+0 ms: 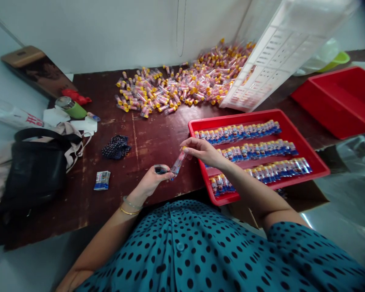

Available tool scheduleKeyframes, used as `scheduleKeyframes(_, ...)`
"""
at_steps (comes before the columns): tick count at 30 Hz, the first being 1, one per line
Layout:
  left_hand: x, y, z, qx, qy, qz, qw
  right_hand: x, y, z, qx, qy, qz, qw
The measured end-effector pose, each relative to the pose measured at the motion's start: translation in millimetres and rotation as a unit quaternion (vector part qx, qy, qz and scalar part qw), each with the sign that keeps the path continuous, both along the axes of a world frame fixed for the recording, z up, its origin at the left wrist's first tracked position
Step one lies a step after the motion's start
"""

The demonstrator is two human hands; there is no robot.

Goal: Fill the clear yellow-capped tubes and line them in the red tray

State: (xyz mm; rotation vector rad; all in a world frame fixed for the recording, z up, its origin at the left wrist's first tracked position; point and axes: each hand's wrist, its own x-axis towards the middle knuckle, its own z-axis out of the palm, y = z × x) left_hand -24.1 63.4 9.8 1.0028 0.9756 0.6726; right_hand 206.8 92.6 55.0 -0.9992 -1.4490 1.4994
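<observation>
A small clear tube with a yellow cap and pink contents slants between my two hands above the table. My right hand pinches its capped upper end between thumb and fingertips. Around the lower end close the thumb and fingers of my left hand. Something small and dark also shows inside that curled left hand; its kind is unclear. To the right, a red tray holds rows of similar yellow-capped tubes with blue lower wraps. My right forearm crosses over the tray's near left part.
Loose yellow-capped tubes are heaped at the back, against a tilted white plastic basket. A stack of small printed packets and a dark patterned cloth lie left. Beyond are a black bag and green jar. Far right stands a red bin.
</observation>
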Motion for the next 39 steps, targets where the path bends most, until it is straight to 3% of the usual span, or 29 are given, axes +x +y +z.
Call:
scheduleKeyframes(6, 21.1, -8.5, -1.9, -0.037, -0.042, 0.028, 0.998, -4.6, -17.4, -6.9, 0.076, -0.082, -0.06, 0.992)
scheduleKeyframes(11, 27.8, -12.4, 5.6, -0.147, -0.102, 0.036, 0.983, -8.7, -41.7, -15.4, 0.087, -0.133, -0.068, 0.985)
scheduleKeyframes(16, 30.7, -11.0, 13.7, -0.12, -0.11, 0.048, 0.985, -15.7, -60.6, -24.2, 0.071, -0.119, -0.087, 0.987)
scheduleKeyframes(23, 33.7, -10.4, 16.8, -0.086, -0.084, 0.048, 0.992, -15.7, -62.3, -29.8, 0.056, -0.081, -0.1, 0.99)
scheduleKeyframes(26, 36.0, -9.5, 17.0, -0.101, -0.077, 0.07, 0.989, -19.1, -61.9, -27.8, 0.032, -0.024, -0.097, 0.994)
scheduleKeyframes(29, 38.1, -8.5, 17.4, -0.131, -0.077, 0.08, 0.985, -14.1, -56.2, -26.0, 0.001, 0.056, -0.135, 0.989)
scheduleKeyframes(31, 37.5, -7.4, 15.8, -0.143, -0.067, 0.058, 0.986, 7.6, -43.3, -28.2, -0.015, 0.067, -0.182, 0.981)
scheduleKeyframes(34, 33.5, -3.2, 8.4, -0.154, -0.044, 0.07, 0.985, 79.5, -10.1, -32.9, 0.012, -0.039, -0.301, 0.953)
scheduleKeyframes(37, 28.6, 2.0, 0.6, -0.17, -0.04, 0.083, 0.981, 173.3, 22.8, -34.5, 0.043, -0.231, -0.446, 0.863)
scheduleKeyframes(39, 26.6, 3.9, -1.9, -0.177, -0.033, 0.09, 0.98, 222.1, 38.2, -38.8, 0.035, -0.277, -0.478, 0.833)
